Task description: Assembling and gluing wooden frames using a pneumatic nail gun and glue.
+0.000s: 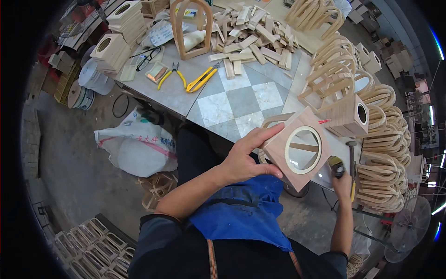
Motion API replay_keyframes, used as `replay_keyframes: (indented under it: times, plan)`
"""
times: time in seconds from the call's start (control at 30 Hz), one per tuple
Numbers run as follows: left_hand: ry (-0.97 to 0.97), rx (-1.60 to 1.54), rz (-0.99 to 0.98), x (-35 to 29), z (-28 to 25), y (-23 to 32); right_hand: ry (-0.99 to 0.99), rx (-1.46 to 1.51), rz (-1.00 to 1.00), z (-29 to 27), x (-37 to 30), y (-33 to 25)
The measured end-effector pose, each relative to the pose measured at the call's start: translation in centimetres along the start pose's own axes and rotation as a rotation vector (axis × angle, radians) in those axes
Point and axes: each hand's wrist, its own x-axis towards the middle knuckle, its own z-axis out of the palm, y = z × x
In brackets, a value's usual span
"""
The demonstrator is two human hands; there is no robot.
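My left hand [244,158] grips a wooden lantern frame [279,156] by its side, fingers on one edge and thumb on another. The frame is tilted up over the table's near edge. Its square panel has a round, pale-rimmed hole, and a bent wood loop shows behind it. To the right, my right hand [343,184] is wrapped round a small black and yellow tool [336,166] at the table edge. I cannot make out the tool's exact kind. Beside that hand lies a hammer [351,153], its head toward the far side.
Loose wood strips [255,35] are heaped at the back. Yellow-handled pliers [173,74], a yellow utility knife [202,79] and glasses [148,58] lie on the left. Bent wood frames [383,179] crowd the right edge. A white sack [139,149] sits on the floor.
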Motion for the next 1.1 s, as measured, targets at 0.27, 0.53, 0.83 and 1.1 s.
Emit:
replay_keyframes:
  times: [0.27,0.53,0.83,1.1]
  plan:
    - [-0.030,0.072,0.020,0.3,1.3,0.5,-0.215,0.529,0.346,-17.2,-5.7,-12.8]
    - [-0.079,0.130,0.154,0.1,3.0,0.6,-0.186,0.392,-0.460,-20.4,-11.1,-13.9]
    - [-0.078,0.183,0.268,0.1,4.0,0.4,-0.103,-0.669,-1.212,-21.0,-9.5,-17.7]
    - [-0.093,0.206,0.271,0.1,3.9,0.2,-0.236,-0.660,-1.153,-21.2,-9.2,-18.1]
